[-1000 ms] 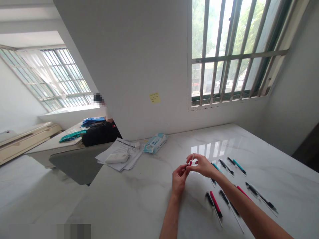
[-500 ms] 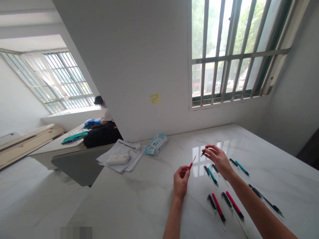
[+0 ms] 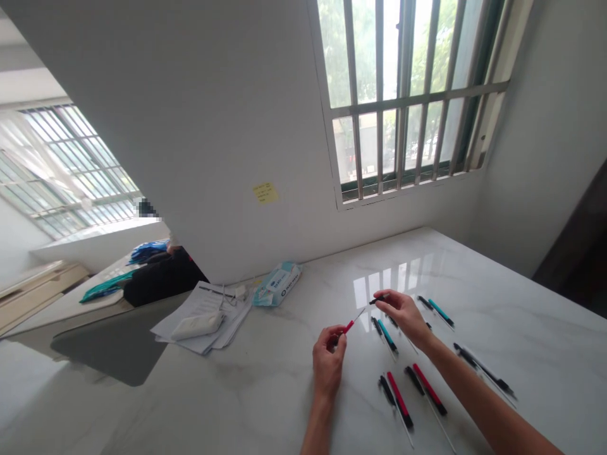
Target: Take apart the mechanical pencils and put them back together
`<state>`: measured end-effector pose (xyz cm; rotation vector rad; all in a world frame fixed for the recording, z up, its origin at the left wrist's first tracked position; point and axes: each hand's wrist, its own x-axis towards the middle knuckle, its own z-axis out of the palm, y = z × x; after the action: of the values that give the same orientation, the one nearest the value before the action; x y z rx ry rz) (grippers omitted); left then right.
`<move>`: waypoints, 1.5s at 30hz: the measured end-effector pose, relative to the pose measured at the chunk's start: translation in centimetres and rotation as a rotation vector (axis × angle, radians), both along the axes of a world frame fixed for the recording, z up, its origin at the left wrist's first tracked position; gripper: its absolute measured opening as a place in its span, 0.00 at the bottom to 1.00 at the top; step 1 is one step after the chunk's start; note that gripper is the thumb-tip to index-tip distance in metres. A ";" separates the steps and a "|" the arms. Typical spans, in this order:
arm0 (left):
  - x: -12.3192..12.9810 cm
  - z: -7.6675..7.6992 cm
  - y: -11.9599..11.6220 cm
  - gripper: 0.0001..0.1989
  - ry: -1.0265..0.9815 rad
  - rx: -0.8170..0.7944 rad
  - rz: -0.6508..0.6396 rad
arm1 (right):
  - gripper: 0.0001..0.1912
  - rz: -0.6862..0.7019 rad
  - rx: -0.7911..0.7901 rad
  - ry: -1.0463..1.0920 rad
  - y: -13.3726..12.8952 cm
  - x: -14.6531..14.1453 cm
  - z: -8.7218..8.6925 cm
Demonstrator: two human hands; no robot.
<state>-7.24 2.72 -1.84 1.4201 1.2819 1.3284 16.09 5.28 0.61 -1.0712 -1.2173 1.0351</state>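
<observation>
Pinched in my left hand (image 3: 327, 361) is a red pen barrel (image 3: 349, 327), with a thin refill (image 3: 359, 315) sticking out of its upper end and slanting up to the right. My right hand (image 3: 402, 314) grips a small black pen part (image 3: 377, 299) between thumb and fingers, just beyond the refill's tip. A small gap seems to lie between the two. Around my right forearm lie pens in pieces: a teal barrel (image 3: 387, 335), a red barrel (image 3: 399, 399), another red barrel (image 3: 429, 388) and a second teal barrel (image 3: 441, 312), with black parts and white refills beside them. My right hand partly hides one set.
A dark pen set (image 3: 484, 370) lies at the right of the marble table (image 3: 265, 392). Toward the back are a blue wipes pack (image 3: 279, 284) and papers (image 3: 161, 325) under a white device (image 3: 197, 325). A grey chair back (image 3: 104, 344) stands left; a person sits beyond.
The view has turned right, so the scene shifts left. The red barrel now slants lower, and the black part in my right hand lies more level. Both hands keep their hold.
</observation>
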 end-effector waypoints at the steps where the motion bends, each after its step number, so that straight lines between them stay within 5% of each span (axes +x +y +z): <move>1: 0.0 0.0 0.0 0.13 0.005 -0.001 -0.003 | 0.23 0.011 -0.001 0.007 0.1 0.0 0.0; 14: 0.2 0.3 0.0 0.15 0.013 -0.021 -0.026 | 0.22 0.085 0.054 0.058 -0.6 -0.9 1.2; 45: 0.1 0.5 -0.2 0.15 0.088 -0.051 -0.090 | 0.17 0.244 0.010 -0.067 -1.3 -2.1 0.7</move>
<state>-7.18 2.48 -1.34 1.4974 1.2841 1.1766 13.99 4.00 1.34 -0.9730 -1.4319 1.1847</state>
